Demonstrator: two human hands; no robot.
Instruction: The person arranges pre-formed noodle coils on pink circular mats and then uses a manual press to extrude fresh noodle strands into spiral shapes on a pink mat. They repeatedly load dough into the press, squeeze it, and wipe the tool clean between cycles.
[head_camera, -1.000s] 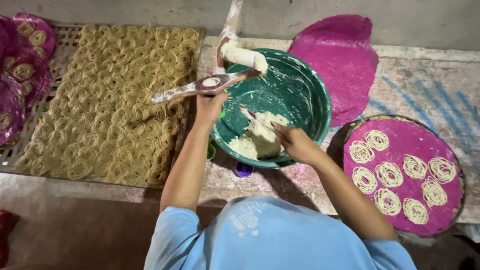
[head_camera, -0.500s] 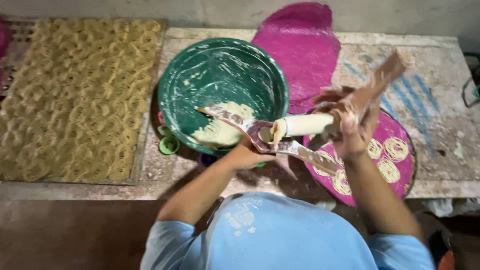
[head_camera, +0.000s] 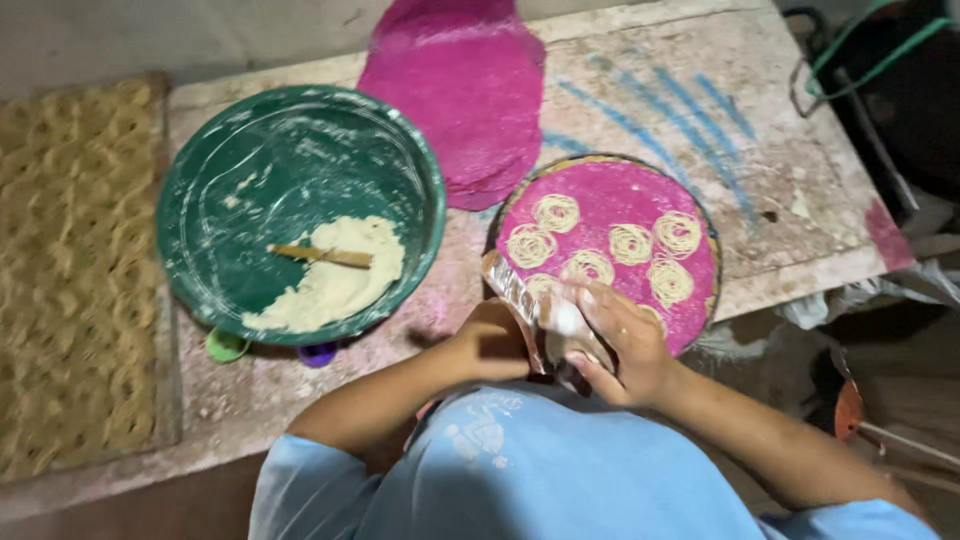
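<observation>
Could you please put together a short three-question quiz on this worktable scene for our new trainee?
1. True or false: the green basin is full to the brim with dough.
2. What lies in the dough inside the basin? A) a metal ladle B) a wooden stick C) a knife
3. What do the left hand and the right hand grip together, and over what?

Key
1. False: the dough covers only part of the bottom.
2. B, the wooden stick.
3. A metal press, held at the near edge of the round pink tray that carries coiled noodle spirals.
</observation>
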